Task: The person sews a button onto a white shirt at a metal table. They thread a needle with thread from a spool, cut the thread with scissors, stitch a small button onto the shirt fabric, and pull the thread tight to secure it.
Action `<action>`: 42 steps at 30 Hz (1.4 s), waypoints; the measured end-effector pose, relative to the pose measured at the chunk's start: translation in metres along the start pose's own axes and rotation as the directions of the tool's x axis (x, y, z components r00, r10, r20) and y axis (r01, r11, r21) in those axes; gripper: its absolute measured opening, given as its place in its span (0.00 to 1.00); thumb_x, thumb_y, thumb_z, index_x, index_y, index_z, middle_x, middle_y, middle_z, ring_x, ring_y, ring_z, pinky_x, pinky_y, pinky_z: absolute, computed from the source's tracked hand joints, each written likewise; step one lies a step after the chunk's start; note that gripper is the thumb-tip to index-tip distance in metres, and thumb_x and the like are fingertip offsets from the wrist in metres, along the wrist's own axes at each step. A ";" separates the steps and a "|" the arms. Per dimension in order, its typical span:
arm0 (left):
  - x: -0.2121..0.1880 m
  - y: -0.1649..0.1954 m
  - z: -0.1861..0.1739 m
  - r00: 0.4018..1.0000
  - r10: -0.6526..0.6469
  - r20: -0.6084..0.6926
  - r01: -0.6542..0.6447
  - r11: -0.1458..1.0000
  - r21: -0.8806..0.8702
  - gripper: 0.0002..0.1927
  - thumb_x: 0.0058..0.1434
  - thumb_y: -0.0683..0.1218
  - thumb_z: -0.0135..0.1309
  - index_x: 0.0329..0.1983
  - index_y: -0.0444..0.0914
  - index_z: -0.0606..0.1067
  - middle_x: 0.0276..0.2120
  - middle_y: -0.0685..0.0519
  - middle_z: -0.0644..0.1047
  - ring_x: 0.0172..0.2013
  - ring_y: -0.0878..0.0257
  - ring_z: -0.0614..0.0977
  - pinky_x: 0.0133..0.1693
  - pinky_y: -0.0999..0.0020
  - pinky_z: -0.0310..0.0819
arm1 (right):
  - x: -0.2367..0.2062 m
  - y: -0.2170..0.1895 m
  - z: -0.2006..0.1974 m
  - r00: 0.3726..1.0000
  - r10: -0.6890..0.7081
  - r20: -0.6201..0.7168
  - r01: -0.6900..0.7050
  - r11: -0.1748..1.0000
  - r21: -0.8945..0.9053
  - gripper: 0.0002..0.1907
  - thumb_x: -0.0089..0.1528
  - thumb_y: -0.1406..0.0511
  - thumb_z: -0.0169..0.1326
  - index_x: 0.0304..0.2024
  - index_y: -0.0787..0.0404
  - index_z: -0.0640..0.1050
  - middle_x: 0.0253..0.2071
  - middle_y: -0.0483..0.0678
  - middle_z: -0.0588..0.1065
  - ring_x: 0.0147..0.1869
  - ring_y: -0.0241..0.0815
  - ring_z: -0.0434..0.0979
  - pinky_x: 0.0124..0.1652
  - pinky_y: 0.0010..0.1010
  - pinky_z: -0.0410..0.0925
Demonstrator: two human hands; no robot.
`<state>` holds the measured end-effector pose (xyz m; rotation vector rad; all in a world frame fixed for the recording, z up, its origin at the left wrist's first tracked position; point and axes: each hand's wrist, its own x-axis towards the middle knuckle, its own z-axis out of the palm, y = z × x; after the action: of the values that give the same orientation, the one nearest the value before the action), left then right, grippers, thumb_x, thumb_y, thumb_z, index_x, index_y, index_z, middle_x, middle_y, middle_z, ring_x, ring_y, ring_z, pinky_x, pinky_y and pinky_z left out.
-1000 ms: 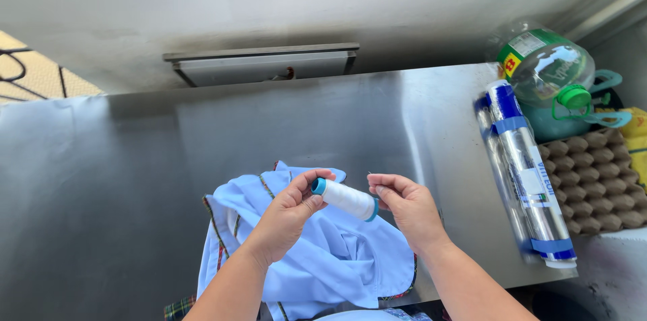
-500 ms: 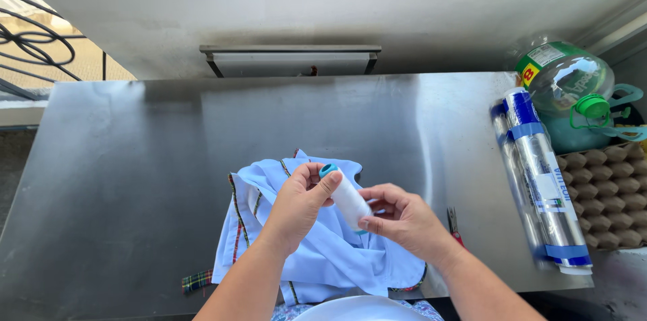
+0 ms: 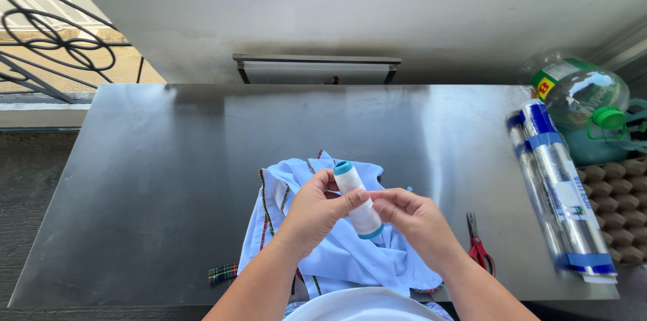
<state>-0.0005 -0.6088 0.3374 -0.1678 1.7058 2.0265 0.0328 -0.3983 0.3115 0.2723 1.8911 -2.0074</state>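
Stainless steel tabletop fills the view, backed by a pale wall, with an iron railing at the far left. Above the near middle, the left hand grips a spool of white thread, tilted, its teal end caps showing; the fingers wrap its side. The right hand pinches at the spool's middle with thumb and forefinger, probably at the thread end, though the strand itself is too fine to see. Beneath both lies a crumpled light blue garment with plaid trim. Red-handled scissors lie just right of it; further right are clear film rolls, a green-capped bottle and an egg tray. The spool looks light and rigid, best held by its capped ends so the winding turns freely.
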 end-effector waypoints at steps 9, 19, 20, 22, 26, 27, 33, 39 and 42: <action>-0.020 0.016 -0.003 0.995 -0.004 0.099 -0.004 0.997 0.078 0.24 0.62 0.49 0.53 0.63 0.43 0.71 0.54 0.64 0.78 0.36 0.69 0.81 0.33 0.71 0.75 | -0.019 -0.030 -0.006 0.999 0.031 0.013 -0.034 0.928 0.372 0.24 0.60 0.62 0.60 0.55 0.70 0.77 0.45 0.50 0.80 0.48 0.38 0.80 0.49 0.34 0.72; -0.026 0.004 0.008 0.921 -0.157 0.357 0.094 0.978 0.188 0.12 0.69 0.48 0.55 0.46 0.35 0.81 0.29 0.55 0.78 0.28 0.69 0.77 0.30 0.74 0.73 | -0.047 -0.043 -0.027 0.999 0.018 0.029 -0.029 0.895 0.444 0.32 0.58 0.57 0.61 0.56 0.76 0.75 0.43 0.55 0.81 0.47 0.42 0.81 0.50 0.33 0.72; -0.025 0.005 0.005 0.933 -0.158 0.322 0.102 0.977 0.185 0.11 0.68 0.49 0.55 0.43 0.37 0.81 0.27 0.56 0.77 0.27 0.68 0.76 0.30 0.74 0.72 | -0.048 -0.042 -0.030 0.999 0.032 0.044 -0.048 0.900 0.433 0.32 0.57 0.57 0.62 0.57 0.75 0.75 0.43 0.54 0.80 0.47 0.41 0.81 0.50 0.33 0.71; -0.020 0.009 -0.002 0.954 -0.142 0.265 0.101 0.982 0.161 0.10 0.67 0.49 0.55 0.40 0.38 0.81 0.24 0.58 0.76 0.26 0.69 0.75 0.29 0.74 0.71 | -0.049 -0.041 -0.035 0.995 0.057 0.078 -0.084 0.910 0.407 0.32 0.56 0.59 0.63 0.58 0.72 0.75 0.43 0.52 0.80 0.48 0.38 0.79 0.50 0.33 0.70; -0.011 0.018 -0.003 0.976 -0.121 0.179 0.102 0.988 0.112 0.10 0.67 0.49 0.55 0.39 0.37 0.80 0.23 0.60 0.73 0.24 0.71 0.71 0.28 0.75 0.67 | -0.048 -0.040 -0.035 0.987 0.138 0.085 -0.154 0.963 0.221 0.29 0.53 0.63 0.65 0.54 0.73 0.77 0.43 0.52 0.81 0.48 0.39 0.80 0.50 0.33 0.71; -0.009 0.020 -0.001 0.980 -0.127 0.156 0.111 0.988 0.111 0.10 0.66 0.48 0.55 0.39 0.38 0.80 0.22 0.60 0.72 0.23 0.71 0.69 0.27 0.75 0.65 | -0.047 -0.040 -0.033 0.985 0.149 0.083 -0.160 0.974 0.160 0.29 0.53 0.64 0.65 0.54 0.73 0.78 0.42 0.52 0.81 0.47 0.39 0.80 0.51 0.33 0.71; -0.003 0.040 0.004 0.990 -0.027 0.139 0.030 0.999 -0.022 0.11 0.67 0.49 0.57 0.39 0.37 0.81 0.22 0.61 0.66 0.23 0.72 0.62 0.26 0.75 0.55 | -0.051 -0.048 -0.026 0.962 0.271 0.036 -0.262 0.952 -0.160 0.26 0.50 0.67 0.66 0.51 0.66 0.80 0.41 0.48 0.83 0.44 0.37 0.83 0.49 0.31 0.75; -0.001 0.043 0.032 0.986 -0.034 0.165 0.007 0.987 0.161 0.11 0.65 0.49 0.56 0.40 0.37 0.82 0.26 0.63 0.74 0.28 0.75 0.70 0.31 0.77 0.66 | -0.043 -0.043 -0.039 0.948 0.272 0.165 -0.201 0.914 -0.353 0.27 0.50 0.64 0.70 0.52 0.63 0.82 0.38 0.45 0.80 0.43 0.35 0.80 0.47 0.28 0.73; 0.005 0.041 0.035 0.993 -0.040 0.112 0.021 0.986 0.166 0.11 0.64 0.48 0.54 0.41 0.38 0.83 0.24 0.62 0.73 0.26 0.74 0.68 0.29 0.77 0.61 | -0.025 -0.027 -0.057 0.934 0.297 0.196 -0.257 0.944 -0.207 0.31 0.48 0.62 0.72 0.52 0.64 0.81 0.40 0.44 0.80 0.45 0.35 0.79 0.49 0.27 0.73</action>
<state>-0.0154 -0.5789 0.3798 -0.0216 1.7765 1.8267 0.0391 -0.3372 0.3409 0.2383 1.7637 -1.6005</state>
